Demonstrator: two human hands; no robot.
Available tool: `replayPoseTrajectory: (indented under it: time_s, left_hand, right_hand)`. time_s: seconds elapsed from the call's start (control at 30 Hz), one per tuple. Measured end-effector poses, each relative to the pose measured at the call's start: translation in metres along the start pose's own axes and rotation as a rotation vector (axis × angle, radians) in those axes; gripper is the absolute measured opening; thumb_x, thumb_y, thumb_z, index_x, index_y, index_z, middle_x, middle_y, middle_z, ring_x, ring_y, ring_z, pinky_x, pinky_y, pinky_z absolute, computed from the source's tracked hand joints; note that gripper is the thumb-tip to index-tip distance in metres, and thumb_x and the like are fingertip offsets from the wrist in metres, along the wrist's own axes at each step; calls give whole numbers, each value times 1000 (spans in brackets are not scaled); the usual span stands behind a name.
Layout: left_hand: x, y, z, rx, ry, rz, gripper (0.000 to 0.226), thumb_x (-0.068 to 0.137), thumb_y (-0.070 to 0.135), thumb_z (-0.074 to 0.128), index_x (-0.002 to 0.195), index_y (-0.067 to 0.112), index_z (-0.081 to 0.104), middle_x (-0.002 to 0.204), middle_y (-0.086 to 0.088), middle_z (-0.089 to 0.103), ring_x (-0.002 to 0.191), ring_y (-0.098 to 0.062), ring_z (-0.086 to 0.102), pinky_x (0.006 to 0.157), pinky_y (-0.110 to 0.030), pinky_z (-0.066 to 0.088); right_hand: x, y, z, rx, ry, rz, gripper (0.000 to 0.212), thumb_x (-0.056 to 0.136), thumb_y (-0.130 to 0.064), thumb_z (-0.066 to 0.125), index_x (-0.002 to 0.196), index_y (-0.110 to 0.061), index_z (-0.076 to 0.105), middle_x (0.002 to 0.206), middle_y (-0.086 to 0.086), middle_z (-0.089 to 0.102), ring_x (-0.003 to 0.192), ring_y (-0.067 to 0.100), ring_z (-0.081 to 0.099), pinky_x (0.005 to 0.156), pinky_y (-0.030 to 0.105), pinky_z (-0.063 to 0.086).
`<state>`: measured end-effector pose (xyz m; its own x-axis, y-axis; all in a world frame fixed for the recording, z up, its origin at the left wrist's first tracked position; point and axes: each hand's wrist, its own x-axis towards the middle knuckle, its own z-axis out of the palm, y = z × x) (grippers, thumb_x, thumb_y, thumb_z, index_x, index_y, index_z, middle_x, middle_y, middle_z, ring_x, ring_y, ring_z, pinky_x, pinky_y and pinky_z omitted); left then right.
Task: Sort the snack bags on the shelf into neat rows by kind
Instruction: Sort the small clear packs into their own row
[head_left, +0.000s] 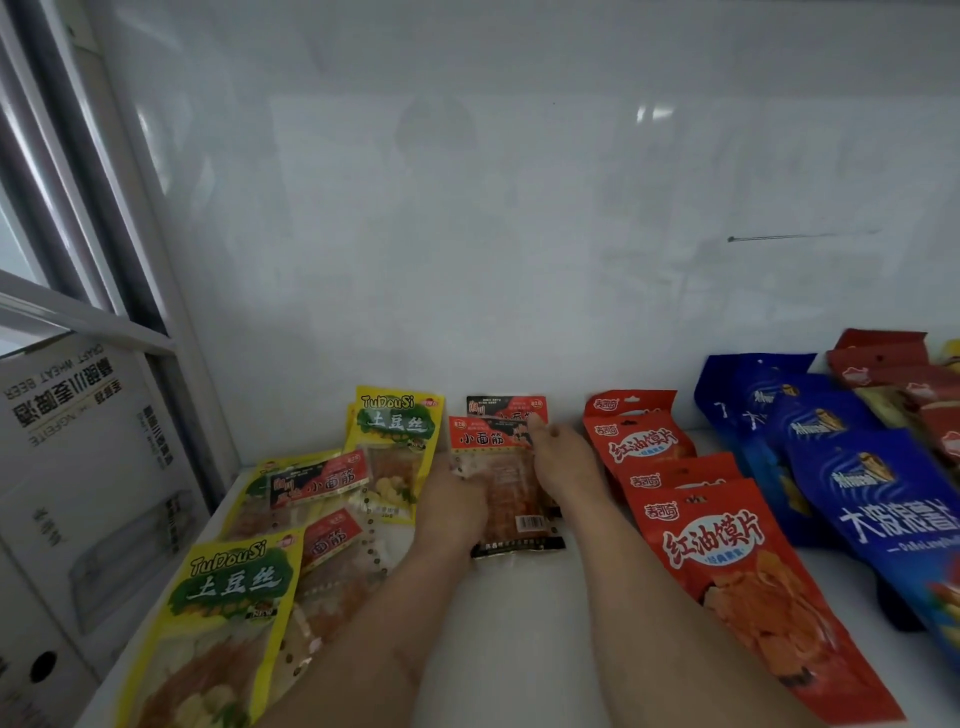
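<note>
A clear gluten snack bag with a red label (498, 457) lies in the middle of the white shelf (519, 623), on top of a black-labelled bag (506, 406) of the same kind. My left hand (452, 504) holds its left edge and my right hand (558, 462) holds its right edge, thumb on the label. Left of them lie yellow potato-shred bags (395, 436) (228, 587) mixed with more gluten bags (317, 480) (330, 540). A row of red chip bags (717, 545) runs front to back on the right.
Blue chip bags (883, 499) lie in a row beyond the red ones, with dark red bags (883, 364) at the far right. A white beer carton (78, 467) stands left of the shelf. The white back wall (519, 234) rises behind the bags.
</note>
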<state>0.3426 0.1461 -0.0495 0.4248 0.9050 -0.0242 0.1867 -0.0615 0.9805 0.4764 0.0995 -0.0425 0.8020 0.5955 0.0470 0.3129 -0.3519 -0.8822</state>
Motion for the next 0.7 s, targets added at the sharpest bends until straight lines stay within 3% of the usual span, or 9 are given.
replayPoseTrajectory:
  time_s: [0.1, 0.27, 0.43, 0.57, 0.7]
  left_hand:
    - [-4, 0, 9, 196, 46, 59, 19, 92, 21, 63, 110, 16, 63, 102, -4, 70, 91, -24, 67, 81, -39, 57]
    - [-10, 3, 16, 525, 26, 143, 35, 97, 25, 58, 122, 0, 61, 122, -16, 57, 113, -32, 56, 91, -36, 47]
    - [-8, 5, 16, 539, 23, 83, 43, 96, 31, 61, 127, 1, 58, 127, -17, 53, 112, -32, 58, 87, -31, 43]
    - [-6, 8, 14, 567, 17, 63, 52, 95, 36, 62, 129, -2, 56, 131, -20, 55, 119, -33, 55, 91, -31, 42]
    - [-8, 9, 11, 590, 25, 81, 46, 96, 34, 61, 121, -4, 58, 123, -21, 60, 118, -35, 55, 94, -36, 44]
  right_hand:
    - [5, 7, -1, -1, -16, -16, 33, 95, -51, 50, 97, -21, 63, 92, -1, 71, 83, 18, 68, 83, 39, 56]
    - [5, 12, -2, -20, -15, -29, 14, 96, -32, 61, 104, -22, 64, 97, -4, 69, 85, 14, 65, 75, 33, 52]
    - [8, 13, 0, -48, 16, -25, 16, 95, -28, 62, 107, -18, 64, 100, 0, 70, 88, 19, 65, 77, 34, 52]
    - [4, 12, 2, -48, 53, -30, 18, 95, -23, 61, 110, -12, 63, 105, 6, 71, 95, 26, 67, 83, 39, 54]
    - [-1, 8, 2, -113, 80, -57, 17, 95, -27, 60, 106, -13, 61, 100, 5, 69, 91, 26, 67, 81, 40, 56]
